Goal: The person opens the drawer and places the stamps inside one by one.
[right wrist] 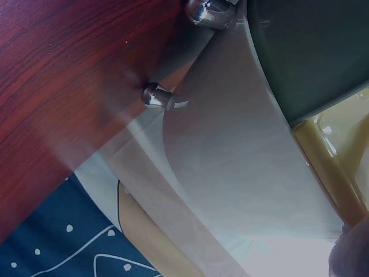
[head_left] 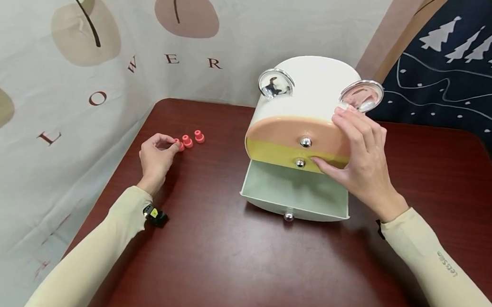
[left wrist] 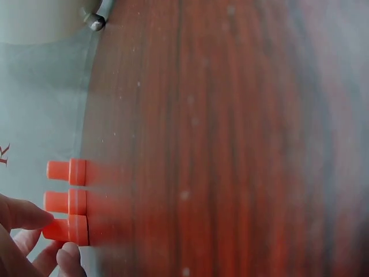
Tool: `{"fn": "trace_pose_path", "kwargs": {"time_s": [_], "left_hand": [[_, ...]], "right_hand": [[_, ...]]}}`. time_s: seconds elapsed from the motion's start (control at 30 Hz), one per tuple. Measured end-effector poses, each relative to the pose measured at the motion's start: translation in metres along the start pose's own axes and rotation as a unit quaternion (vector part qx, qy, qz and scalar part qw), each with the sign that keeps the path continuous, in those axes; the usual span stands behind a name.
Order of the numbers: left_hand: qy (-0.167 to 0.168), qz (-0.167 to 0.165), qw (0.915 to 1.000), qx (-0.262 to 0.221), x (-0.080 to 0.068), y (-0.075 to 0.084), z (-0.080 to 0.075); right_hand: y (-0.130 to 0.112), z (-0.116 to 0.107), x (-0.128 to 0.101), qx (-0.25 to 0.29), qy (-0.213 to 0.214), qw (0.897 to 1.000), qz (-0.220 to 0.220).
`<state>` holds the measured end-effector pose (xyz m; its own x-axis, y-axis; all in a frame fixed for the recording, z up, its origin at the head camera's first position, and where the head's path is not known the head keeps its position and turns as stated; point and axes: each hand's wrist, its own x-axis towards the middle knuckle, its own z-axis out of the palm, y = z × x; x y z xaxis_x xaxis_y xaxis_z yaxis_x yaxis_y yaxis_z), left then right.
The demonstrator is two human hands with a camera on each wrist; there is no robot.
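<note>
At the left of the table, my left hand point(head_left: 157, 157) pinches a small red stepped plug point(left wrist: 75, 230) between thumb and fingers. Two matching plugs, a near one point(head_left: 187, 141) and a farther one point(head_left: 199, 136), stand upright in a row beside it. My right hand point(head_left: 365, 157) rests spread on the right front corner of a rounded white drawer cabinet point(head_left: 315, 84). Its fingertips lie by the silver-rimmed ear, and the thumb touches the yellow drawer front point(head_left: 271, 154). Below, the pale green drawer point(head_left: 265, 181) is pulled out and bare inside.
The cabinet stands toward the back of the dark red wooden table point(head_left: 238, 267). Above the yellow front is an orange drawer point(head_left: 277, 129) with a silver knob point(head_left: 305, 142); the lowest drawer's knob point(head_left: 288, 217) points forward. A printed cloth point(head_left: 238, 24) hangs behind.
</note>
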<state>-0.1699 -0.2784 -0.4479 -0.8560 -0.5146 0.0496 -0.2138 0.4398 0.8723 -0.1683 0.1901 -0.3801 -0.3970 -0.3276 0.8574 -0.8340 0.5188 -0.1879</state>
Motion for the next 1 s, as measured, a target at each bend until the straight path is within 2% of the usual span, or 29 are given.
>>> {"fn": "trace_pose_path", "kwargs": {"time_s": [0.17, 0.33, 0.47, 0.63, 0.73, 0.83, 1.0], "left_hand": [[0.002, 0.022, 0.9993, 0.032, 0.001, -0.002, -0.005], [-0.006, 0.036, 0.9975, 0.061, -0.005, 0.0, -0.01], [-0.022, 0.052, 0.9949, 0.083, -0.016, 0.0, -0.013], [-0.04, 0.078, 0.9921, 0.09, -0.037, -0.001, -0.017], [-0.044, 0.095, 0.992, 0.071, -0.052, 0.001, -0.016], [-0.047, 0.12, 0.9913, 0.029, -0.066, 0.008, -0.013], [-0.08, 0.162, 0.9813, -0.066, -0.091, 0.032, -0.005]], "right_hand": [[0.0, 0.001, -0.002, 0.001, -0.006, 1.0, 0.0], [0.001, 0.0, -0.002, -0.002, -0.013, 1.0, -0.001], [0.003, -0.002, 0.0, -0.007, -0.018, 1.0, -0.004], [0.004, -0.005, 0.003, -0.008, -0.022, 1.0, -0.009], [0.004, -0.007, 0.004, -0.01, -0.032, 0.999, -0.009], [0.004, -0.008, 0.004, -0.013, -0.043, 0.999, -0.006], [0.004, -0.008, 0.001, -0.016, -0.044, 0.999, 0.0]]}}
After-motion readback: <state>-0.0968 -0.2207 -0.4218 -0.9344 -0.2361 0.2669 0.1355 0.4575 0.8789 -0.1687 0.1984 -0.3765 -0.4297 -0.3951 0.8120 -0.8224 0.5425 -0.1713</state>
